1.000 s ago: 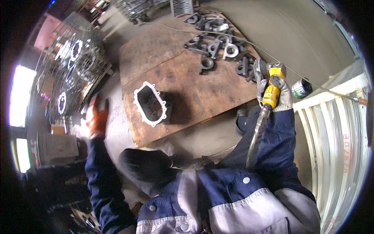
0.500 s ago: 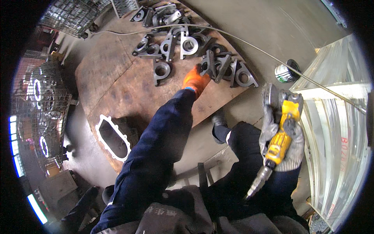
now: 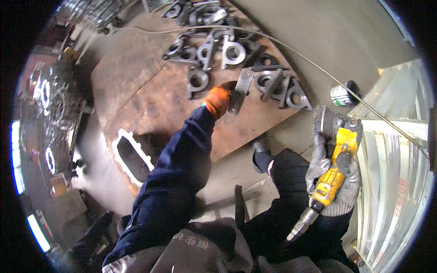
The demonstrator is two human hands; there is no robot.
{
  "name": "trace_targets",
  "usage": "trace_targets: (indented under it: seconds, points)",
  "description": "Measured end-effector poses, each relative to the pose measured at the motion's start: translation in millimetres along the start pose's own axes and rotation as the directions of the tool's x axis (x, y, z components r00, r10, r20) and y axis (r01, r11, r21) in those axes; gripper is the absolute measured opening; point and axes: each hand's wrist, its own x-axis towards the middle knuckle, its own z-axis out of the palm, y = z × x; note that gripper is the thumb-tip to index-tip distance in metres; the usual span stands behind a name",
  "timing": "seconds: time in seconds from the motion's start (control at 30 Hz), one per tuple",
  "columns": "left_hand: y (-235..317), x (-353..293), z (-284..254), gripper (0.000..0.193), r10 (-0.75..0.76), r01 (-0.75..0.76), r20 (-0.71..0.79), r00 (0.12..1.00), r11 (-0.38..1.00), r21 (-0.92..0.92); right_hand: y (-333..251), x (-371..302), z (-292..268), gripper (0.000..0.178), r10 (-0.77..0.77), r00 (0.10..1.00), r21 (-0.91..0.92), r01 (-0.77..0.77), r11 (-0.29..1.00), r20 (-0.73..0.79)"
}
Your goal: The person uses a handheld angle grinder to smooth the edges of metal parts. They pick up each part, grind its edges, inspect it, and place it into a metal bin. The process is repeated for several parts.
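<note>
My left hand (image 3: pixel 218 101), in an orange glove, reaches over the table and grips a metal bracket (image 3: pixel 241 91) whose flat plate faces up. The fingertips are hidden behind the part. Similar grey brackets with round rings (image 3: pixel 233 53) lie in a loose heap just beyond it. My right hand (image 3: pixel 343 189), in a grey knitted glove, holds a yellow-bodied air sander (image 3: pixel 332 182) off the table's right side. The round head of the tool points away from me, and its metal hose fitting (image 3: pixel 302 224) points back toward my lap.
Brown worn table (image 3: pixel 132 86) in front of me, with a white-edged frame-shaped part (image 3: pixel 132 157) at its near left. A hose (image 3: pixel 314 68) arches across. A small can (image 3: pixel 344 94) and plastic-wrapped stack (image 3: pixel 387 164) stand at right. Wire cages (image 3: pixel 54 104) of parts are at left.
My left hand has lifted a bracket from the right of the heap and drawn it leftward and nearer. The right hand still holds the sander. The whole view has shifted slightly.
</note>
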Motion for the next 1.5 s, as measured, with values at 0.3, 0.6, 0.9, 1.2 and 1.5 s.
trace_targets:
  seconds: [0.3, 0.6, 0.9, 1.2, 1.5]
  points:
    - [138, -269, -8, 0.047, -0.07, 0.113, -0.409, 0.91, 0.99, 0.082, -6, -37, 15, 0.058, 0.288, 0.957, -0.276, -0.265, 0.924, 0.043]
    - [94, -397, -42, 0.046, -0.118, 0.701, -0.744, 0.658, 0.458, 0.547, 90, -29, 18, 0.03, 0.51, 0.858, -0.555, -0.398, 0.73, 0.057]
    - [49, -381, -50, 0.043, -0.383, 0.725, -0.62, 0.685, 0.27, 0.634, 151, -9, 19, 0.029, 0.411, 0.907, -0.713, -0.347, 0.61, -0.09]
    - [95, -393, 40, 0.07, -0.048, 0.503, -0.735, 0.677, 0.758, 0.414, 195, 1, 11, 0.024, 0.481, 0.868, -0.921, -0.28, 0.271, -0.122]
    - [55, -400, 93, 0.037, 0.133, -0.139, -0.471, 0.872, 0.99, 0.021, 271, 9, -21, 0.024, 0.579, 0.809, -0.989, -0.145, 0.029, -0.102]
